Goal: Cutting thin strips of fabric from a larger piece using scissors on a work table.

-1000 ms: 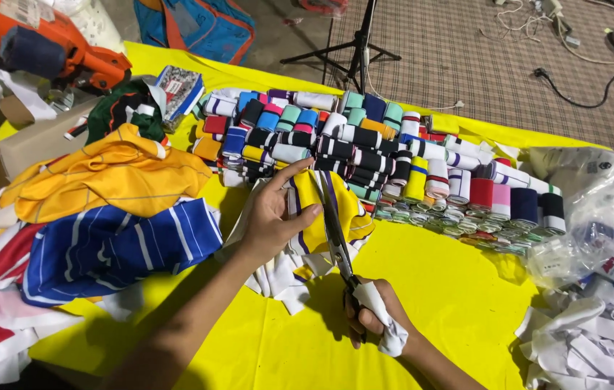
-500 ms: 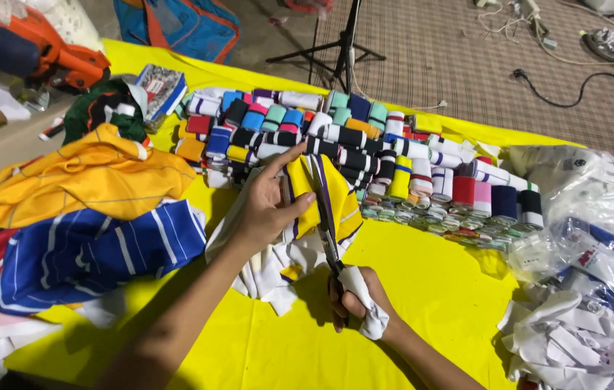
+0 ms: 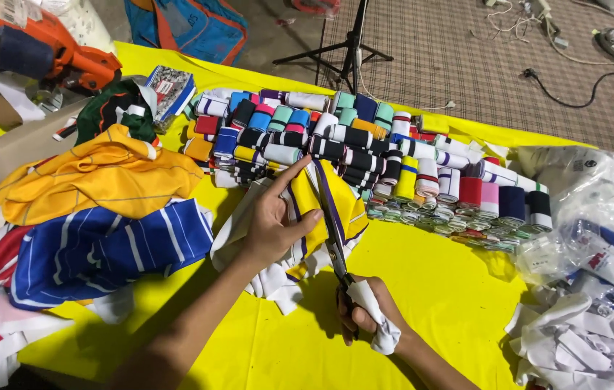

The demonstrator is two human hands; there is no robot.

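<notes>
Head view: left hand (image 3: 272, 225) pins yellow fabric piece (image 3: 341, 206) flat; right hand (image 3: 369, 315) grips scissors (image 3: 332, 231), blades partway in. Cut started, unfinished; rolled trims (image 3: 364, 155) stacked beyond hands.

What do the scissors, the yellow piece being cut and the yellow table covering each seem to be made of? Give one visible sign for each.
Scissors: blades look like dark, dull metal, thin and straight; the handles are wrapped in white cloth.
Yellow piece: soft knit-looking fabric with purple and white stripes; it folds limply under the left hand.
Table covering: probably smooth woven cloth or a synthetic sheet, matte, with faint creases.
</notes>
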